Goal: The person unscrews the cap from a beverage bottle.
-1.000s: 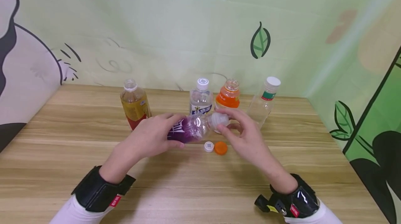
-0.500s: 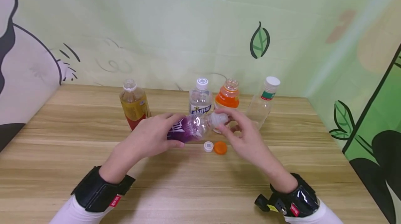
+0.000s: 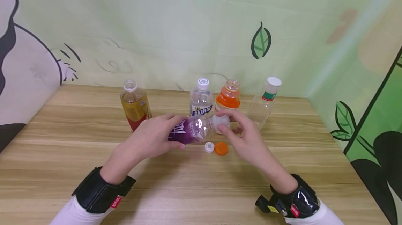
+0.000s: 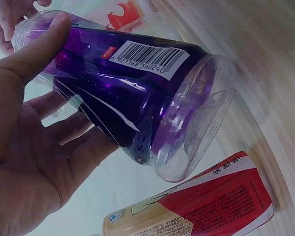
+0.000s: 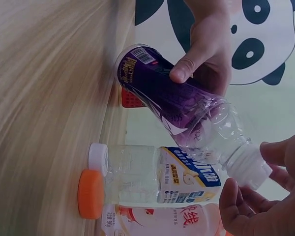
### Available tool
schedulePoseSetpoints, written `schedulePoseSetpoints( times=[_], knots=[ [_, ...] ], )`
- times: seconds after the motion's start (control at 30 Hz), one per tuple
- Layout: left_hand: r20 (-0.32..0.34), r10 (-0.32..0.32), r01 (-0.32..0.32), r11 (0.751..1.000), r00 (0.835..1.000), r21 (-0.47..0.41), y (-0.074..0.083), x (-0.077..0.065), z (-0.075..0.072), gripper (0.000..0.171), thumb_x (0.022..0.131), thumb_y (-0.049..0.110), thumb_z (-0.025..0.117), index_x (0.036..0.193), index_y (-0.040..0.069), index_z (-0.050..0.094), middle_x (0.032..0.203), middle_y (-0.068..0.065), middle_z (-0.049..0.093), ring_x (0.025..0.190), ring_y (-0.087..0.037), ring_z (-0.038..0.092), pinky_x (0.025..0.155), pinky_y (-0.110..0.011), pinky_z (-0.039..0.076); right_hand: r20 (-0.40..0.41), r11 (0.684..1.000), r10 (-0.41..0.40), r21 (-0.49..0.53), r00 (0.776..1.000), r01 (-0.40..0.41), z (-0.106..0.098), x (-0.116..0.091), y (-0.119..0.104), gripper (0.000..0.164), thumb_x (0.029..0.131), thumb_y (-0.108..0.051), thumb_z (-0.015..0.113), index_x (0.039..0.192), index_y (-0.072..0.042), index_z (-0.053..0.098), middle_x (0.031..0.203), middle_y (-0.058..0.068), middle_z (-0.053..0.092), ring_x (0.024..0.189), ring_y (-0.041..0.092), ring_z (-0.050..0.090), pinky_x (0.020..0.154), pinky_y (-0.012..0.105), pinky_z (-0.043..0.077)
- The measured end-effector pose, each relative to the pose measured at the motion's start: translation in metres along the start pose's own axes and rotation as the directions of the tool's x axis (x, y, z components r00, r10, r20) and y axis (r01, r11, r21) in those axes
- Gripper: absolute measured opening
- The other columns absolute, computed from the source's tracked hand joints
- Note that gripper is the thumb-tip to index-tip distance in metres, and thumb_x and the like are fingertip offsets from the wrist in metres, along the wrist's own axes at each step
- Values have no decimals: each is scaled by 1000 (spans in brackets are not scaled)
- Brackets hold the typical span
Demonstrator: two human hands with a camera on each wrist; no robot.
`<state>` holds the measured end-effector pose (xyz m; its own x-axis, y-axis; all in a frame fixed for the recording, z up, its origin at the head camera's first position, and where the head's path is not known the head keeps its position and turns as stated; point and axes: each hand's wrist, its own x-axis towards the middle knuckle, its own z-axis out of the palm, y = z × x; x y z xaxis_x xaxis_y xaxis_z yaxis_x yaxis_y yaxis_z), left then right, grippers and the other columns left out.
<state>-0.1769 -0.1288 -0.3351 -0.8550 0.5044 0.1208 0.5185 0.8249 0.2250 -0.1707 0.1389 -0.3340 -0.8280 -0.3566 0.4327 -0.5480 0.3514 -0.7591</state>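
Two caps (image 3: 221,149) lie on the table (image 3: 188,190) before standing bottles (image 3: 136,109), with another bottle (image 3: 199,127) between the hands (image 3: 152,134).

purple-labelled bottle (image 5: 169,88), tilted, centre; left hand (image 5: 210,51) gripping it, upper right; right hand (image 5: 275,207) pinching its translucent cap (image 5: 250,166), lower right.

Wooden table (image 3: 188,190): streaked grain running crosswise, filling the frame's lower half
Yellow-and-red bottle (image 3: 135,104): upright, left of centre
White-capped clear bottle (image 3: 201,101): upright, centre
Orange-and-white bottle (image 3: 228,98): upright just right of it, neck uncapped
Green-labelled bottle (image 3: 260,108): white-topped, right of centre
Small white cap (image 3: 209,147), orange cap (image 3: 221,149): side by side, just below centre
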Motion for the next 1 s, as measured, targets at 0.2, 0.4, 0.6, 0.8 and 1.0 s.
schedulePoseSetpoints(
  times=[0.2, 0.4, 0.6, 0.8, 1.0],
  knots=[
    [-1, 0, 1, 1000, 1000, 7, 0, 0, 1, 75, 79, 52, 78, 141, 18, 52, 130, -5, 57, 109, -25, 62, 82, -43, 51, 7, 999, 32, 10, 999, -32, -2, 1, 1, 39, 92, -3, 68, 129, -3, 58, 121, -3, 61, 103, 21, 57, 77, 32, 52],
    [-5, 1, -1, 1000, 1000, 8, 0, 0, 1, 75, 79, 53, 78, 141, 18, 52, 130, -5, 58, 109, -25, 62, 81, -43, 51, 38, 1000, 19, 1, 999, -19, -4, 1, 1, 40, 90, 1, 69, 129, -5, 60, 123, -5, 60, 105, 19, 57, 81, 32, 52],
    [-8, 0, 0, 1000, 1000, 12, -1, 1, 2, 75, 79, 51, 79, 140, 18, 52, 129, -4, 58, 108, -25, 63, 80, -43, 51, 52, 999, 29, -21, 998, -28, -5, 1, -1, 40, 90, 2, 69, 128, -6, 60, 124, -5, 59, 107, 18, 57, 81, 31, 52],
    [-11, 1, -1, 1000, 1000, 10, -1, 1, 1, 74, 79, 51, 79, 140, 18, 53, 129, -5, 58, 108, -26, 63, 80, -43, 51, 42, 999, 35, -20, 999, -34, -4, 0, 0, 39, 90, 0, 70, 127, -9, 61, 122, -3, 58, 102, 20, 59, 74, 30, 54],
    [-2, 2, -2, 1000, 1000, 4, -1, 1, 0, 75, 79, 51, 79, 140, 17, 53, 129, -6, 58, 108, -26, 63, 81, -43, 51, 12, 997, 69, -30, 998, -69, -3, 0, 1, 31, 94, -11, 68, 125, -10, 62, 112, -3, 60, 95, 20, 60, 69, 29, 54]
  ],
)
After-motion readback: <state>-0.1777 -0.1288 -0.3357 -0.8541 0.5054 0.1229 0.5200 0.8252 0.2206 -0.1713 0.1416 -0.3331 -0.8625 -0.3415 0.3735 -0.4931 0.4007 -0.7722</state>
